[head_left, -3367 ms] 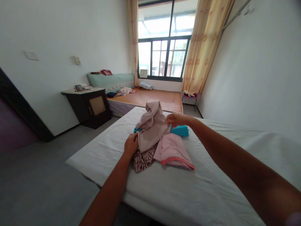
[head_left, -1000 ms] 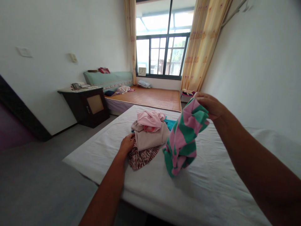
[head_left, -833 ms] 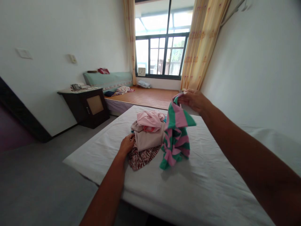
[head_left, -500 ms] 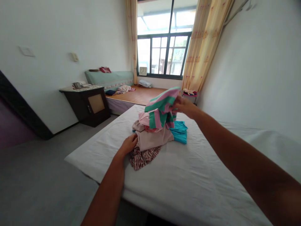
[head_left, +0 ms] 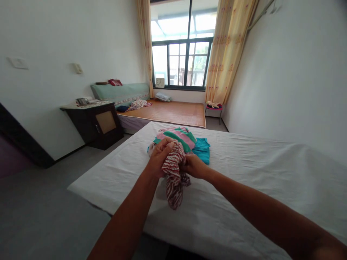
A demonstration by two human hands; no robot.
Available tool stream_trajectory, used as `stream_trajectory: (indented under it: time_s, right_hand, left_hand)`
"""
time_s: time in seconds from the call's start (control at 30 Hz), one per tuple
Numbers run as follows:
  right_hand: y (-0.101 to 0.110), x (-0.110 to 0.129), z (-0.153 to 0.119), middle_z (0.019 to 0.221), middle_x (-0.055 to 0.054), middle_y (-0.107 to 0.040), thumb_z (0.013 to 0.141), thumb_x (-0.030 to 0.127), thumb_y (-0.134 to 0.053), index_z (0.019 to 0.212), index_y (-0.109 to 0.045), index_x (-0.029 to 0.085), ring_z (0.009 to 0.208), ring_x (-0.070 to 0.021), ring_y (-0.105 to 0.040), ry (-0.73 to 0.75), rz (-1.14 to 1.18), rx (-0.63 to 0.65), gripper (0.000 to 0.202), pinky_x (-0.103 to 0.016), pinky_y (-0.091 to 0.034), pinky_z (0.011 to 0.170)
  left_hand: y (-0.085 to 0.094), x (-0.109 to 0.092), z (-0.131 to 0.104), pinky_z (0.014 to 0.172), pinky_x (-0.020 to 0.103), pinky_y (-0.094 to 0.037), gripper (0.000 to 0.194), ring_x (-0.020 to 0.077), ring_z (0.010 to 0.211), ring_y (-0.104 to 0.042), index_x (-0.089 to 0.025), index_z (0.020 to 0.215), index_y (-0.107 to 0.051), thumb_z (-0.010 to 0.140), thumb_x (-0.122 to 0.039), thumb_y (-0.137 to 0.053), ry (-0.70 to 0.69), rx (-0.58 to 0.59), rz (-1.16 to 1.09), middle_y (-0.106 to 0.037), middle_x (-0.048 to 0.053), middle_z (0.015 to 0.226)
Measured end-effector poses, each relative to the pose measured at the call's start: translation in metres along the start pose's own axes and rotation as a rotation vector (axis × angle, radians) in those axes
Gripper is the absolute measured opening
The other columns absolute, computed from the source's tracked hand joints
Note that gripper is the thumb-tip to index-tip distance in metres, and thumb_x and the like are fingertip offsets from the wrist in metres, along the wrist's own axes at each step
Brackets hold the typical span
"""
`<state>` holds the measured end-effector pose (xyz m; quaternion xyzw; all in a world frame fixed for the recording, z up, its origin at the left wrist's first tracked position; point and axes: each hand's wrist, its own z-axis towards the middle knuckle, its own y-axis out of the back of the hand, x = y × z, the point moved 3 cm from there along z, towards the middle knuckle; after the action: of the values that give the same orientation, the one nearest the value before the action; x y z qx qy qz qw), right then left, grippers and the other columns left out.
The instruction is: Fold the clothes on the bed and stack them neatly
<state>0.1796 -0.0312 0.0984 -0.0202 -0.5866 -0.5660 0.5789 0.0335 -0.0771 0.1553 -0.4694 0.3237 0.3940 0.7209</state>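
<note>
A brown-and-white patterned garment (head_left: 174, 173) hangs bunched between my two hands, just over the near part of the white-covered bed. My left hand (head_left: 160, 155) is closed around its upper left side. On the other side, my right hand (head_left: 193, 166) grips it, the fingertips partly hidden behind the cloth. Beyond my hands lies a pink-and-green striped garment (head_left: 180, 138), crumpled on the pile. A folded bright blue garment (head_left: 202, 151) rests flat at the pile's right. Beige cloth is mostly covered by my left hand.
The white sheet (head_left: 244, 187) spreads around the pile. A dark cabinet (head_left: 100, 126) stands to the left, in front of a second bed with a brown mat (head_left: 173, 111). A small stool with cloth (head_left: 214, 105) sits below the curtain (head_left: 225, 54).
My right hand has let go of the striped garment, which now lies on the pile. Both hands have come together and lifted the brown-and-white patterned garment. The view has shifted slightly right.
</note>
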Motion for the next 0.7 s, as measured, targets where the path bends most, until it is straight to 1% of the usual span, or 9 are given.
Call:
stream_trajectory:
  time_s: [0.07, 0.2, 0.27, 0.33, 0.4, 0.43, 0.57, 0.63, 0.7]
  right_hand:
    - [0.026, 0.009, -0.003, 0.073, -0.001, -0.062, 0.081, 0.042, -0.062, 0.08, -0.064, 0.016, 0.07, -0.0154, -0.055, 0.002, 0.079, -0.072, 0.026, -0.026, -0.044, 0.063]
    - [0.105, 0.034, -0.015, 0.063, 0.003, -0.054, 0.084, 0.05, -0.058, 0.074, -0.058, 0.017, 0.056, -0.0095, -0.045, -0.017, 0.153, -0.179, 0.034, -0.022, -0.036, 0.053]
    - [0.139, 0.047, -0.02, 0.057, 0.004, -0.048, 0.085, 0.052, -0.055, 0.067, -0.056, 0.017, 0.053, -0.0085, -0.041, 0.001, -0.018, -0.225, 0.04, -0.022, -0.031, 0.051]
    - [0.16, 0.059, -0.022, 0.053, 0.005, -0.042, 0.084, 0.053, -0.057, 0.06, -0.053, 0.017, 0.053, -0.008, -0.038, 0.055, -0.258, -0.311, 0.044, -0.023, -0.028, 0.051]
    - [0.173, 0.069, -0.021, 0.051, 0.005, -0.039, 0.083, 0.053, -0.059, 0.057, -0.051, 0.017, 0.052, -0.0079, -0.037, 0.099, -0.389, -0.438, 0.046, -0.023, -0.028, 0.051]
    - [0.177, 0.073, -0.02, 0.051, 0.005, -0.039, 0.084, 0.054, -0.057, 0.057, -0.05, 0.017, 0.051, -0.0081, -0.037, 0.105, -0.372, -0.505, 0.046, -0.024, -0.028, 0.051]
    - [0.182, 0.083, -0.011, 0.06, 0.002, -0.052, 0.089, 0.057, -0.049, 0.073, -0.053, 0.021, 0.055, -0.0112, -0.051, 0.147, 0.028, -0.68, 0.04, -0.024, -0.04, 0.049]
    - [0.18, 0.088, -0.006, 0.078, -0.001, -0.061, 0.09, 0.058, -0.047, 0.086, -0.054, 0.025, 0.072, -0.0141, -0.062, 0.232, 0.186, -0.69, 0.034, -0.027, -0.051, 0.061]
    - [0.176, 0.091, -0.003, 0.108, -0.003, -0.062, 0.091, 0.057, -0.047, 0.1, -0.053, 0.029, 0.1, -0.0172, -0.062, 0.324, 0.219, -0.671, 0.03, -0.034, -0.054, 0.081]
  left_hand:
    - [0.002, -0.02, 0.006, 0.052, 0.018, -0.044, 0.031, 0.0074, 0.054, -0.053, -0.018, 0.077, -0.052, 0.074, -0.04, -0.074, -0.114, -0.09, 0.002, -0.059, -0.005, 0.066]
    - [0.03, -0.043, 0.018, 0.047, 0.018, -0.039, 0.032, 0.0076, 0.049, -0.05, -0.018, 0.072, -0.053, 0.073, -0.042, -0.074, -0.222, -0.2, 0.214, -0.058, -0.005, 0.061]
    - [0.041, -0.041, 0.023, 0.043, 0.017, -0.032, 0.032, 0.0059, 0.044, -0.043, -0.016, 0.067, -0.055, 0.073, -0.04, -0.074, -0.194, -0.181, 0.415, -0.053, -0.006, 0.053]
    - [0.044, -0.034, 0.027, 0.04, 0.016, -0.026, 0.032, 0.0046, 0.041, -0.037, -0.015, 0.062, -0.055, 0.074, -0.039, -0.073, -0.165, -0.139, 0.601, -0.047, -0.007, 0.047]
    - [0.039, -0.029, 0.029, 0.04, 0.016, -0.023, 0.035, 0.0041, 0.04, -0.034, -0.015, 0.06, -0.054, 0.076, -0.04, -0.071, -0.146, -0.09, 0.689, -0.044, -0.007, 0.045]
    - [0.034, -0.028, 0.03, 0.04, 0.016, -0.023, 0.036, 0.0039, 0.04, -0.034, -0.015, 0.06, -0.053, 0.077, -0.041, -0.07, -0.142, -0.07, 0.683, -0.043, -0.007, 0.045]
    - [0.005, -0.037, 0.034, 0.041, 0.017, -0.03, 0.038, 0.0055, 0.041, -0.041, -0.017, 0.066, -0.048, 0.083, -0.048, -0.062, -0.142, -0.048, 0.477, -0.048, -0.006, 0.051]
    - [-0.008, -0.047, 0.039, 0.048, 0.018, -0.039, 0.037, 0.0085, 0.05, -0.051, -0.019, 0.073, -0.048, 0.084, -0.052, -0.059, -0.208, -0.06, 0.366, -0.056, -0.004, 0.06]
    - [-0.015, -0.06, 0.045, 0.057, 0.021, -0.045, 0.036, 0.011, 0.062, -0.058, -0.02, 0.077, -0.046, 0.085, -0.053, -0.059, -0.361, -0.079, 0.303, -0.059, -0.003, 0.069]
